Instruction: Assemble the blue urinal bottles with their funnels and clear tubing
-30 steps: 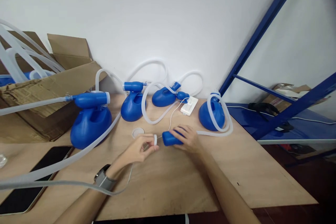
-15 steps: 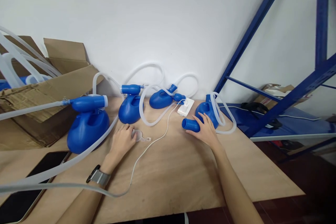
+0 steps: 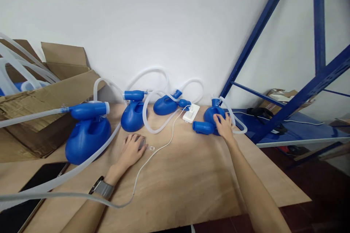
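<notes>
On the left, my left hand rests on the table with its fingers curled over a clear plastic cap; most of the cap is hidden, and its small strap end sticks out. At the right, my right hand grips the side of a blue urinal bottle with an upright neck. A blue cylindrical mouthpiece lies in front of that bottle, its open end facing left. Pale tubing loops behind the right hand.
More blue urinal bottles with hoses stand along the wall, one at the left. A white power socket with a cable lies mid-table. A cardboard box and black phone are at left; a blue metal rack is at right.
My right hand has moved from the blue mouthpiece rightward onto the bottle's side, leaving the mouthpiece on the table. My left hand now covers more of the clear cap. The view has shifted slightly.
</notes>
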A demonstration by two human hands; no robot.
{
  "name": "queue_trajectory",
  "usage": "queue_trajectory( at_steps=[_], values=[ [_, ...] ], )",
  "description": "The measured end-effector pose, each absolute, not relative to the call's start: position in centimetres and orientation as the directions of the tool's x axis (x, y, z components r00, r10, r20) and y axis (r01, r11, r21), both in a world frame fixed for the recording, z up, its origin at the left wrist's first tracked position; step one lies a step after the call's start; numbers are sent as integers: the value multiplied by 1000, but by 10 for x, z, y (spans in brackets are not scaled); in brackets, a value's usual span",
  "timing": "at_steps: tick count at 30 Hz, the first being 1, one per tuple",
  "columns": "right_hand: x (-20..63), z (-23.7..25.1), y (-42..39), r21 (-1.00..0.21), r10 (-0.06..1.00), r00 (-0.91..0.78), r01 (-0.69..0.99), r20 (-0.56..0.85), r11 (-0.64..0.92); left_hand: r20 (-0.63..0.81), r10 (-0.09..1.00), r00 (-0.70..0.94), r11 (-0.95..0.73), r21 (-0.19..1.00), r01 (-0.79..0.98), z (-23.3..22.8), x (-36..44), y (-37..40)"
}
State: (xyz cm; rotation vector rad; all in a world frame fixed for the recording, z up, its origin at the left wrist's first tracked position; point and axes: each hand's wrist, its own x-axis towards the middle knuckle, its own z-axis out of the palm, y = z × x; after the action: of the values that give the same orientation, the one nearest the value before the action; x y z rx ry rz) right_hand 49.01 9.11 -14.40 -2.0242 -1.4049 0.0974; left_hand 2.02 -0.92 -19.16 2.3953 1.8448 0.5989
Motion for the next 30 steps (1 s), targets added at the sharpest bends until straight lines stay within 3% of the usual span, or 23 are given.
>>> queue_trajectory(
  at_steps=[4, 8, 13, 17, 20, 24, 30],
  values=[
    [497, -137, 122, -635, 780, 552, 723, 295, -272, 273, 951, 144, -205, 209, 956, -194, 18, -7],
    [503, -135, 128, -680, 781, 547, 697, 301, -227, 285, 956, 66, -125, 195, 973, -194, 13, -7],
    [511, -137, 87, -705, 876, 368, 708, 313, -45, 318, 948, 25, -108, 245, 964, -194, 5, -6],
    [514, -134, 43, -755, 952, 113, 639, 286, 151, 433, 901, 13, -154, 292, 944, -193, 6, -6],
    [511, -133, 18, -790, 949, -6, 552, 316, 266, 569, 822, 12, -214, 291, 933, -190, 11, -7],
    [501, -136, -3, -823, 950, -92, 479, 300, 306, 742, 660, 118, -386, 200, 901, -187, 22, -13],
    [477, -136, -14, -841, 929, -230, 401, 290, 362, 828, 432, 359, -668, 27, 743, -175, 55, -24]
  ],
)
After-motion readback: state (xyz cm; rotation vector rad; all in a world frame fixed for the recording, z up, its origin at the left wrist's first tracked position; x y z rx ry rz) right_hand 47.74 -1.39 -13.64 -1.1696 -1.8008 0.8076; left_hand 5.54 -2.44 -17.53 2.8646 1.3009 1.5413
